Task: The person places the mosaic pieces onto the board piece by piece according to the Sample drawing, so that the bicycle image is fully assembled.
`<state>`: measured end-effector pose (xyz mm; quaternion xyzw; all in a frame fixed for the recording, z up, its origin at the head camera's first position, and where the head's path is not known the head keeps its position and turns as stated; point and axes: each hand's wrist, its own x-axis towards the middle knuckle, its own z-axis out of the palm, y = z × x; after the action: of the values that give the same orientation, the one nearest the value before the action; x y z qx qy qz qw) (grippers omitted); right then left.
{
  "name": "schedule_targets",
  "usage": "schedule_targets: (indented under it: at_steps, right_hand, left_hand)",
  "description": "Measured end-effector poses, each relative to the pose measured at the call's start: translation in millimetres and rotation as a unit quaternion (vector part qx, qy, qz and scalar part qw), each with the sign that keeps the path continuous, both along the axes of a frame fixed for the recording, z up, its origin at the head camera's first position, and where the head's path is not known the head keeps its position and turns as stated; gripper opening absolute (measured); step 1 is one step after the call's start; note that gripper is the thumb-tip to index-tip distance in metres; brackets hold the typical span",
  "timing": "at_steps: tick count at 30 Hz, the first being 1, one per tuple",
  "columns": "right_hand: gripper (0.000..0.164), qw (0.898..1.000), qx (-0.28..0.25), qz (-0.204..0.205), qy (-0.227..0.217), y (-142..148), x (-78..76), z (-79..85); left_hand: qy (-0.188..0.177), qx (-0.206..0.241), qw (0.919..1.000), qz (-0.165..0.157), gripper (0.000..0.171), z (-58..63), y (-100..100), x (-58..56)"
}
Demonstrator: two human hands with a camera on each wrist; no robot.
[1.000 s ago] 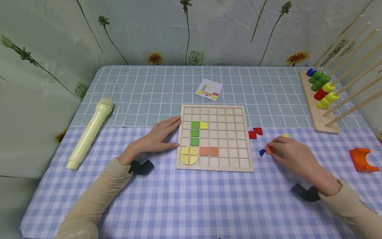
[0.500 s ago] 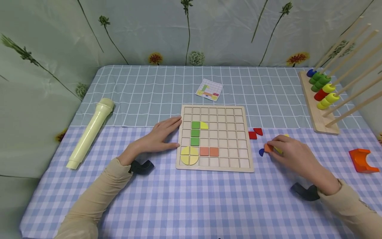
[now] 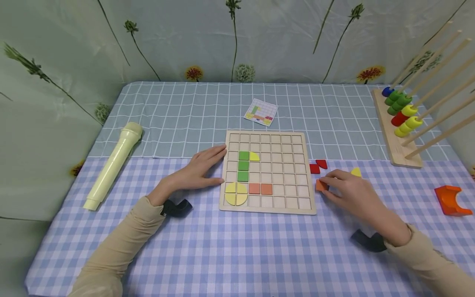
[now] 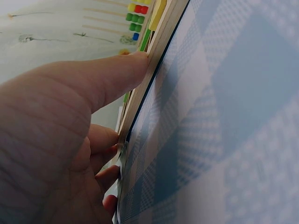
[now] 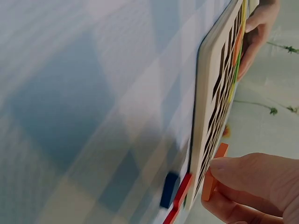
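Note:
My right hand [image 3: 350, 190] pinches an orange square tile [image 3: 321, 185] between thumb and fingers, just right of the wooden grid board [image 3: 281, 178]. In the right wrist view the orange tile [image 5: 215, 172] is tilted on edge, above the table. My left hand [image 3: 198, 169] lies with straight fingers against the board's left edge, thumb apart. On the board are green squares [image 3: 243, 166], two orange squares [image 3: 260, 189], a yellow circle of quarter pieces [image 3: 236, 194] and one yellow quarter [image 3: 254, 156]. A blue piece [image 5: 169, 190], hidden in the head view, lies near the red pieces.
Red pieces [image 3: 315, 168] lie at the board's right edge, and a yellow piece [image 3: 356, 171] behind my right hand. A pattern card [image 3: 261, 112] lies beyond the board. A pale yellow microphone-shaped tube [image 3: 114, 165] is left; a bead rack [image 3: 397, 136] and orange arch block [image 3: 450, 200] are right.
My right hand has moved left toward the board with the orange square, passing over the blue piece and uncovering more of the yellow piece. My left hand has stayed in place.

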<state>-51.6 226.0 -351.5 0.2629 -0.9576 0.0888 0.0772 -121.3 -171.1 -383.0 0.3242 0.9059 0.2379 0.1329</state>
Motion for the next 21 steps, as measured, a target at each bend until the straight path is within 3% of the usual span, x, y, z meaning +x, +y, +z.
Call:
schedule_targets:
  at_steps: [10,21]
  right_hand:
    - [0.032,0.997,-0.044,0.052,0.044,-19,1.1,-4.4]
    - [0.028,0.992,-0.072,0.085,0.057,-37,-2.1,-10.2]
  left_hand:
    - [0.0,0.003,1.0,-0.002,0.083,0.8,0,0.6]
    - [0.002,0.007,1.0,-0.005,0.082,1.3,-1,0.6]
